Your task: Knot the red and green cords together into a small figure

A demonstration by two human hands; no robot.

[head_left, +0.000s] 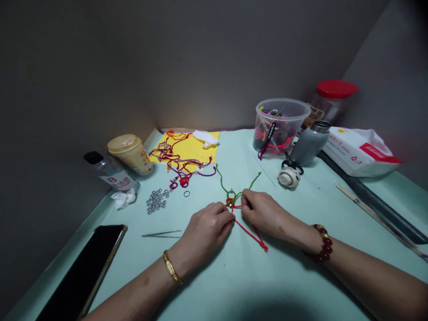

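Red cord knot (231,203) sits pinched between your left hand (203,236) and right hand (261,211), both narrow; keep both pulls even.

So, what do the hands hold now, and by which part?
The left hand and right hand pinch the red cord at its knot, tied on the green cord; the exact hold is partly hidden.

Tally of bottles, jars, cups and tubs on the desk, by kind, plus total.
Bottles: 2 (clear plastic bottle, grey metal flask)
Jars: 1 (red-lidded jar)
Cups: 1 (yellow-lidded cup)
Tubs: 1 (clear plastic tub)
Total: 5
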